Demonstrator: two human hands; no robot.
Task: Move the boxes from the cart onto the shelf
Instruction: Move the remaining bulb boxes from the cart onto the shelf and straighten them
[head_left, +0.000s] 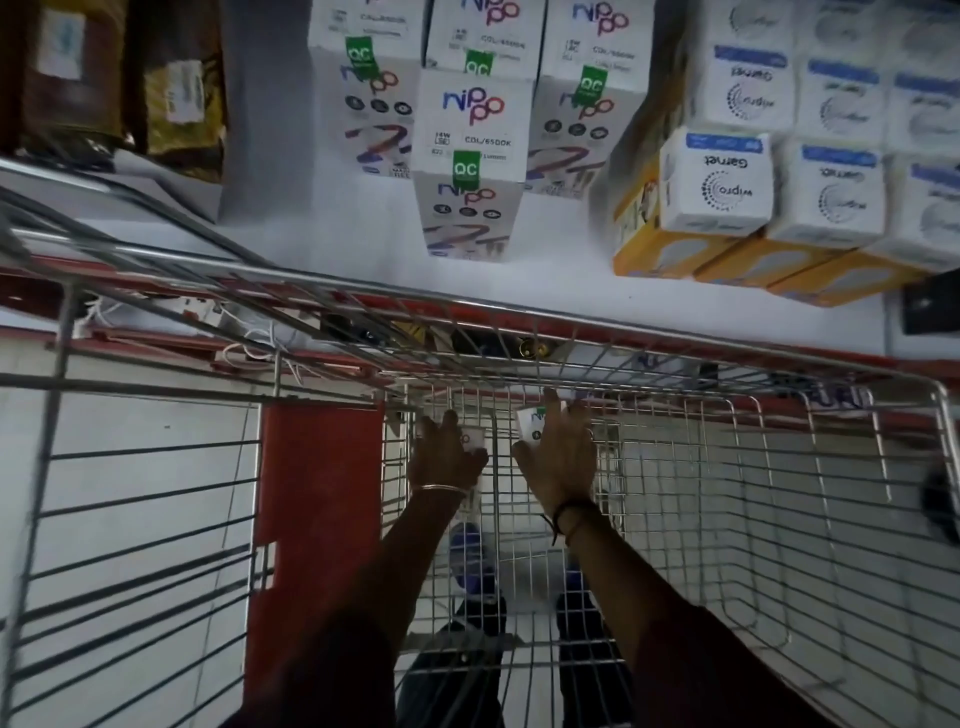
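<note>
Both my arms reach down into the wire cart (727, 467). My left hand (447, 457) is closed over a small white box (474, 439) near the cart's far end. Beside it, my right hand (558, 457) grips a second white Nippo box (530, 423), whose top corner shows above my fingers. On the white shelf (545, 280) beyond the cart stand several white Nippo boxes (472, 166) with green QC stickers, one set out in front of the others.
White Wipro boxes (717, 182) on yellow cartons (670, 249) fill the shelf's right side. Brown packets (104, 78) stand at the left. A black thing (930, 306) sits at the shelf's right edge. A red panel (317, 519) lies left of the cart basket.
</note>
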